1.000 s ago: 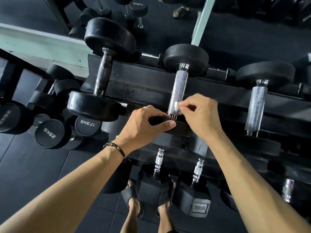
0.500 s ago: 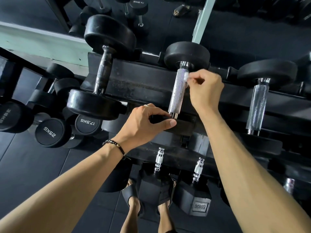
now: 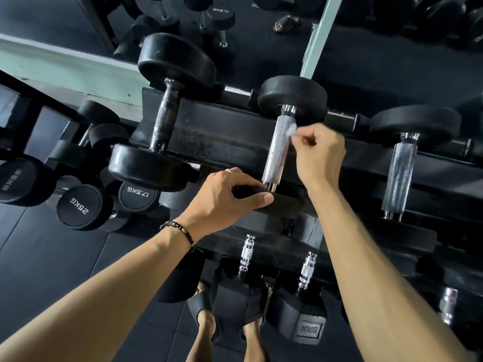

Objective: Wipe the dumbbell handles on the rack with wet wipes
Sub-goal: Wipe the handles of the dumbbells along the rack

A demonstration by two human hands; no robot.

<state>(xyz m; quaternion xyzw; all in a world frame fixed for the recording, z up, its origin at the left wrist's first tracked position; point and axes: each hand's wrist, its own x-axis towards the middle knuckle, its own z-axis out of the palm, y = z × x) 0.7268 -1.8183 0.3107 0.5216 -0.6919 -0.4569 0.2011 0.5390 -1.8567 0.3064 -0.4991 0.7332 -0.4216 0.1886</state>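
- The right hand is seen with its fingers curled and pinched together on a small wad of wet wipe; the wad is pressed against the right side of the knurled handle, near the handle's far end.
- The wad shows only as a small pale tip beyond the pinching fingers; how much of it is tucked inside the hand cannot be told.
- The left hand is curled and clamped on the near head of the same dumbbell, just below the handle's near end, thumb laid along the head's front edge.
- The far head rests at the back of the rack, directly above the handle.
- Judged risk: with so small a wad, only a narrow strip is covered per pass, so the left and under sides of the handle could be missed.
- Judged risk: the rough knurling could snag and shred the wipe, or pull it out of the light pinch.
- Judged risk: if the left hand's hold slackens, the dumbbell could roll in its cradle.
- To either side of the handle lie an older dark-handled dumbbell on the left and a chrome-handled one on the right, both judged still to be done.
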